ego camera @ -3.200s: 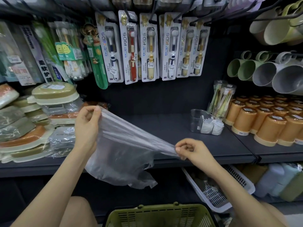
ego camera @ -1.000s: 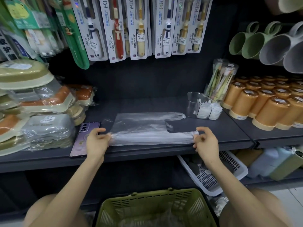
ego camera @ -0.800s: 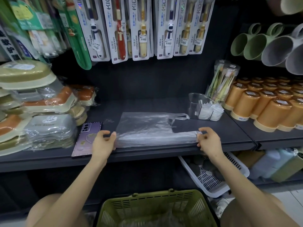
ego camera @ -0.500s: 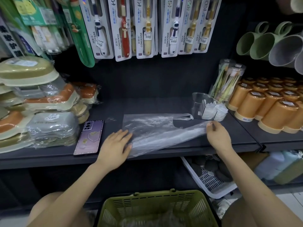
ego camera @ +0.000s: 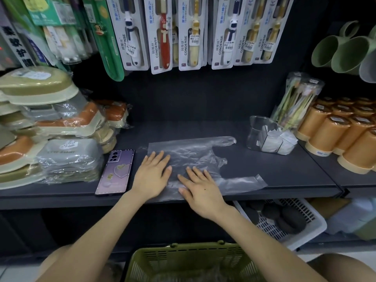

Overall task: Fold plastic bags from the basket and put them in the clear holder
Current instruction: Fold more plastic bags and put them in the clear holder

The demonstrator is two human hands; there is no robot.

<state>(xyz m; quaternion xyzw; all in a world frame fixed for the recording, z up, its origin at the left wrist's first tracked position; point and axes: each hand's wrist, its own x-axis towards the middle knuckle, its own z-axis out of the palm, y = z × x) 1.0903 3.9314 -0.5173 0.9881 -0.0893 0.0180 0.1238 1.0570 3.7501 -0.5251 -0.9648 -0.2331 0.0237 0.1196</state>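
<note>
While pressing plastic bag (ego camera: 195, 152) flat on shelf (ego camera: 289, 171)
Left hand (ego camera: 151, 178), right hand (ego camera: 200, 190) palms down, fingers straight, gripping nothing.

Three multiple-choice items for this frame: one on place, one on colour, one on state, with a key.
1. Where does the phone lie?
A. left of the plastic bag
B. on the floor
C. hanging from a hook

2. What colour is the basket at the bottom edge?
A. red
B. green
C. blue

3. How do the left hand and right hand lie?
A. flat on the bag, fingers straight
B. in fists
C. pinching the bag's handles

Key: 1 A, it lies beside the bag's left edge; 2 B, its rim is olive green; 3 A, both palms press the bag.
</note>
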